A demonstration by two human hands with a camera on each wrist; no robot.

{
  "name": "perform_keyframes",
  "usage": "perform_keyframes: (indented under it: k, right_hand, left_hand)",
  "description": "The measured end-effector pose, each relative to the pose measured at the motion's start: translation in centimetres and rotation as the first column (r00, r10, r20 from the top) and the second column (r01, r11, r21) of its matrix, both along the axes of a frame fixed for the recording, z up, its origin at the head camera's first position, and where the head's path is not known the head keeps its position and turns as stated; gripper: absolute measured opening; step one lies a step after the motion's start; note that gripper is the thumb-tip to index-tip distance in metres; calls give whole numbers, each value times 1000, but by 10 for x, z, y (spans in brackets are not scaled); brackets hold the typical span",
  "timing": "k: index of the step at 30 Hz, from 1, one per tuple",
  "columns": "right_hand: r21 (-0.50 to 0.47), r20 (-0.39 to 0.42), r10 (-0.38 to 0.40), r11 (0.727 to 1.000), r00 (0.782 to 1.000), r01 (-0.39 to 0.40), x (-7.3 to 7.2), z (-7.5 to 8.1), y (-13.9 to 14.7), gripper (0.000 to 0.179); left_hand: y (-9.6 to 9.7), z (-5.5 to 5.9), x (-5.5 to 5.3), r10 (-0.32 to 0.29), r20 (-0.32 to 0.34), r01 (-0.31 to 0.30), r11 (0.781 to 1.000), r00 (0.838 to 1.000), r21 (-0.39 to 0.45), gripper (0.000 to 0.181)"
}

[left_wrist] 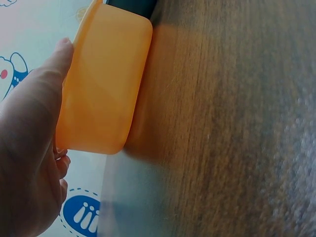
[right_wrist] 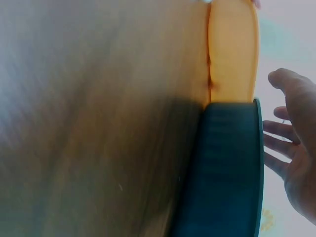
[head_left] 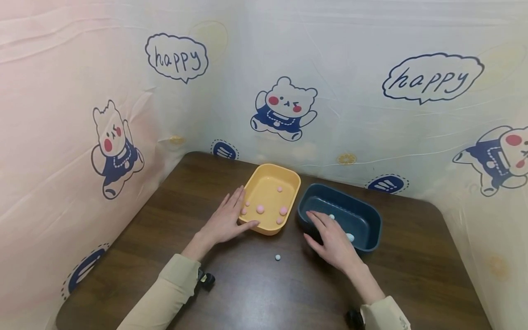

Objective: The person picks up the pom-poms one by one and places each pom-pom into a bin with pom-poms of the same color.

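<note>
A yellow container (head_left: 270, 172) holds several small pink balls (head_left: 260, 209) of differing sizes. My left hand (head_left: 224, 220) rests along its left side and near corner, fingers straight and thumb on the near rim. In the left wrist view, the thumb lies by the rim of the same yellow container (left_wrist: 106, 84). To its right stands a dark blue container (head_left: 363, 211) with light blue balls (head_left: 350, 237) inside, partly hidden by my right hand (head_left: 334, 240). That hand hovers over the near left rim, fingers loosely spread, with nothing visible in its grasp.
One light blue ball (head_left: 277, 257) lies on the brown wooden table (head_left: 255, 293), in front of the two containers. A printed curtain (head_left: 231, 91) with bears and "happy" bubbles hangs behind and beside the table.
</note>
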State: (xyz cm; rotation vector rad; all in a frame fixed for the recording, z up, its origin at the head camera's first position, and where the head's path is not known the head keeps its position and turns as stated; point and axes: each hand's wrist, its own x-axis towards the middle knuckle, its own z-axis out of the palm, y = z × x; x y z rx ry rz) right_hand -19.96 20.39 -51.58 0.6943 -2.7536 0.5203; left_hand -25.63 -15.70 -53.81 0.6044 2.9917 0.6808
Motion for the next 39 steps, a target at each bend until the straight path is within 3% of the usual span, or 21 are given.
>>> perform_keyframes:
  k: [9, 17, 28, 39]
  right_hand:
    - [26, -85, 73, 997, 994, -71, 20, 2, -24, 52]
    - [48, 10, 119, 992, 993, -119, 28, -6, -40, 50]
    - [159, 155, 186, 965, 970, -211, 30, -24, -60, 35]
    - [280, 198, 215, 922, 956, -265, 25, -32, -73, 19]
  left_hand:
    - [-1, -1, -1, -5, -5, 5, 1000, 1000, 1, 125]
    - [-1, -1, 0, -2, -9, 2, 1000, 1000, -3, 124]
    - [-1, -1, -1, -5, -7, 5, 1000, 1000, -14, 124]
    - [-1, 0, -1, -3, -13, 3, 1000, 1000, -8, 124]
